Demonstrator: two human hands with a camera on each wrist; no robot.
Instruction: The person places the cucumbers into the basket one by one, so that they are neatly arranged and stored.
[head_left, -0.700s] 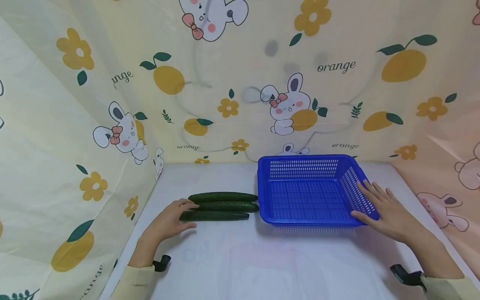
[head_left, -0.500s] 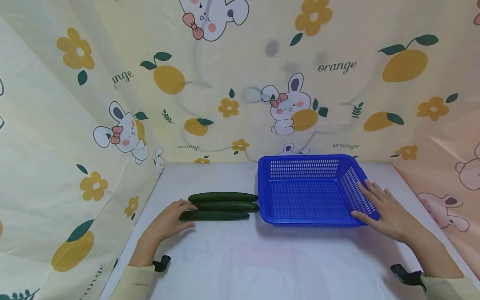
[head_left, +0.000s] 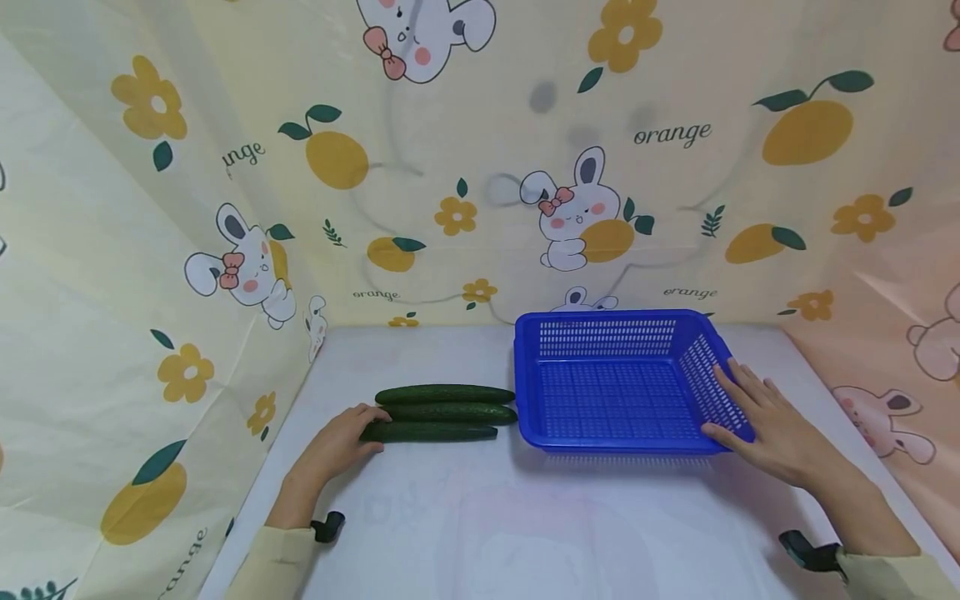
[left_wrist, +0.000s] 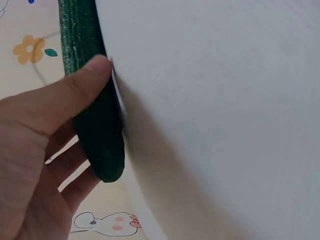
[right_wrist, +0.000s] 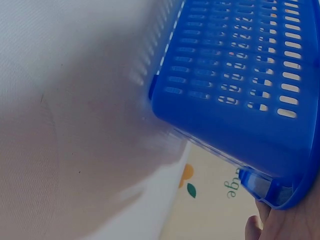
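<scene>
Three dark green cucumbers lie side by side on the white table. My left hand (head_left: pixel 337 440) grips the left end of the nearest cucumber (head_left: pixel 442 432). In the left wrist view its thumb presses one side of the cucumber (left_wrist: pixel 100 135) while the fingers curl behind. Just beyond are the middle cucumber (head_left: pixel 453 412) and the far cucumber (head_left: pixel 444 394). To their right sits a blue plastic basket (head_left: pixel 611 400), with nothing in it. My right hand (head_left: pixel 776 437) rests with extended fingers on the basket's right rim; only a little of it shows in the right wrist view.
A white table (head_left: pixel 525 525) carries everything. Behind it hangs a patterned cloth (head_left: pixel 480 133) with rabbits and oranges, and more cloth closes off both sides. The right ends of the far and middle cucumbers reach the basket's left wall.
The left hand's thumb and fingers have drawn in around the end of the nearest cucumber. My right hand and the basket look practically unmoved.
</scene>
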